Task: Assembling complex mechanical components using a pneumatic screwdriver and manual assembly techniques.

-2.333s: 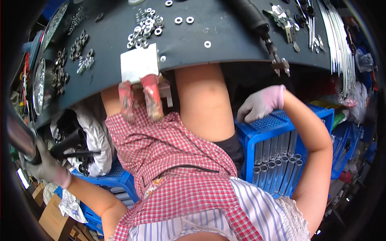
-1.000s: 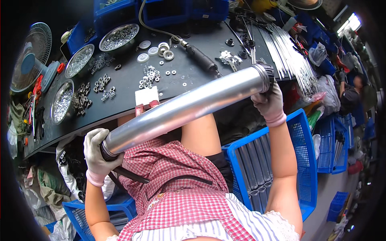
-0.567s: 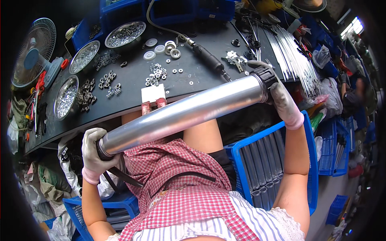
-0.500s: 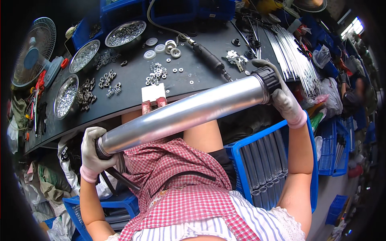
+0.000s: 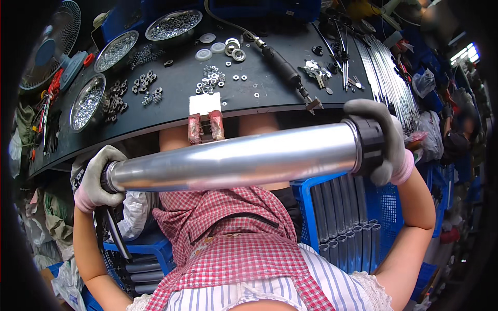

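A long silver metal tube (image 5: pixel 238 159) lies crosswise over the person's lap, just below the near edge of the dark workbench (image 5: pixel 270 93). The gloved left hand (image 5: pixel 96 181) wraps closed around the tube's left end; the gloved right hand (image 5: pixel 386 140) grips the black collar (image 5: pixel 369 145) at its right end, fingers curled over it. Beyond the tube, on the workbench, lie scattered washers (image 5: pixel 212 78) and metal bowls (image 5: pixel 174 23) of small parts, probably nuts. Below the tube's right end, a blue crate (image 5: pixel 386 207) holds more tubes.

Both gloved hands, left (image 5: pixel 96 179) and right (image 5: pixel 386 142), clenched, forearms raised and spread wide apart.
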Tool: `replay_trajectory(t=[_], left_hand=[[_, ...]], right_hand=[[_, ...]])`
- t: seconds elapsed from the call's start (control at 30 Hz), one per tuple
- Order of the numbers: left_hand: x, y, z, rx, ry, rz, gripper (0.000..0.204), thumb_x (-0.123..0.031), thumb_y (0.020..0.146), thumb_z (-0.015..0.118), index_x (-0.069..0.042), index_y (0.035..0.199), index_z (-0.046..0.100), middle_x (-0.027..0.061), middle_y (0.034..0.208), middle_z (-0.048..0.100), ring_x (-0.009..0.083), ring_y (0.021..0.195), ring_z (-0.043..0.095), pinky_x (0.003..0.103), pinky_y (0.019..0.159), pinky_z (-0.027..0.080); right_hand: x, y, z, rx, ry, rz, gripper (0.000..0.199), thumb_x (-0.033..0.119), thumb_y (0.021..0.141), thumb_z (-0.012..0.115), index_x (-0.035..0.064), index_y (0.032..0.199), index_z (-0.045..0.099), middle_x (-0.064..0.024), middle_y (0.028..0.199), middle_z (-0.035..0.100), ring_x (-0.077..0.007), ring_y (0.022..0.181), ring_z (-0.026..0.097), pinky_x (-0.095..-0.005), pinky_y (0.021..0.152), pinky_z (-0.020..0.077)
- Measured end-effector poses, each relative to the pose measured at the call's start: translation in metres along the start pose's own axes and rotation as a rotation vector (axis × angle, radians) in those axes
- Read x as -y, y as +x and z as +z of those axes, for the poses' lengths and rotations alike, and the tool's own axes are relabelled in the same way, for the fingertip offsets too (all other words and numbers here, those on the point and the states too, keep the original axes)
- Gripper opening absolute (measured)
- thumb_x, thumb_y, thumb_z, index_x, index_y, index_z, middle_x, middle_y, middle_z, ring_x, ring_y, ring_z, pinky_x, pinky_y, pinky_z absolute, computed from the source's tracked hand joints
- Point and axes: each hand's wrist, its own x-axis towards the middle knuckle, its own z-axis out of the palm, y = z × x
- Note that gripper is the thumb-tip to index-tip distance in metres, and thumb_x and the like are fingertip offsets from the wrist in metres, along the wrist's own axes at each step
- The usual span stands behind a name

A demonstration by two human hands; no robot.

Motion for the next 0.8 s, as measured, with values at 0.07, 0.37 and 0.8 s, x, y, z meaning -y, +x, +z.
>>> replay_trajectory(t=[0.07,0.37,0.8], left_hand=[[0.007,-0.003,0.006,-0.086,0.070,0.035,0.058,-0.018,0.046,0.071,0.000,0.099,0.056,0.0076,0.091,0.057,0.0167,0.085,0.057,0.028,0.083,0.046],[0.012,0.006,0.009,-0.104,0.138,0.112,0.067,-0.015,0.047,0.074,0.000,0.110,0.057,0.0086,0.098,0.057,0.0186,0.092,0.057,0.030,0.088,0.045],[0.038,-0.008,0.028,-0.157,-0.064,0.100,0.085,-0.009,0.043,0.078,-0.004,0.123,0.050,0.0078,0.102,0.050,0.0204,0.093,0.055,0.033,0.088,0.046]], right_hand=[[0.002,0.005,0.009,0.152,0.790,0.807,0.110,0.086,0.069,0.056,0.0005,0.137,0.039,-0.0091,0.116,0.059,-0.0191,0.110,0.058,-0.0364,0.093,0.0487],[-0.011,0.007,0.029,-0.103,0.615,0.628,0.113,0.087,0.074,0.045,0.0025,0.148,0.029,-0.0141,0.127,0.052,-0.0176,0.106,0.056,-0.0322,0.093,0.0461],[-0.043,0.019,0.046,-0.158,-0.183,-0.417,0.062,0.010,0.085,0.054,0.0043,0.145,0.039,-0.0208,0.129,0.054,-0.0268,0.111,0.059,-0.0354,0.092,0.0484]])
